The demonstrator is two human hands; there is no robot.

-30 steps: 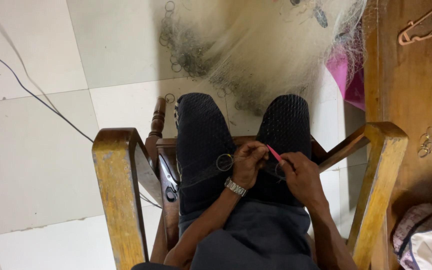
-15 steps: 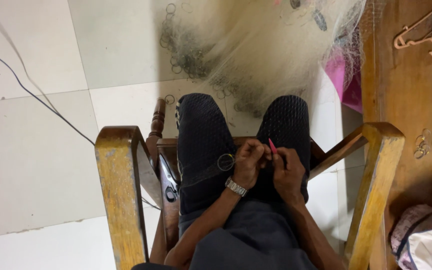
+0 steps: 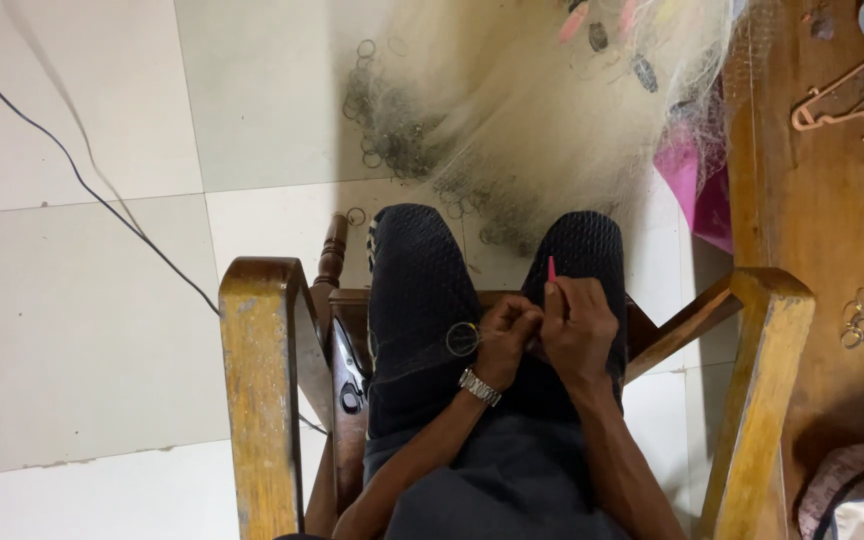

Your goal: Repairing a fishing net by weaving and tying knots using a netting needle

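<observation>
Head view: right hand (image 3: 580,330) pinches red needle (image 3: 552,269) upright (tip away).

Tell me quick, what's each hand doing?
Left hand: fingers closed, pinching the net by a metal ring.
Right hand: closed on a thin pink tool.

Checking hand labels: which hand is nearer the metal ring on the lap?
Left. The left hand sits right beside the ring; the right hand is farther off, holding a pink tool.
</observation>
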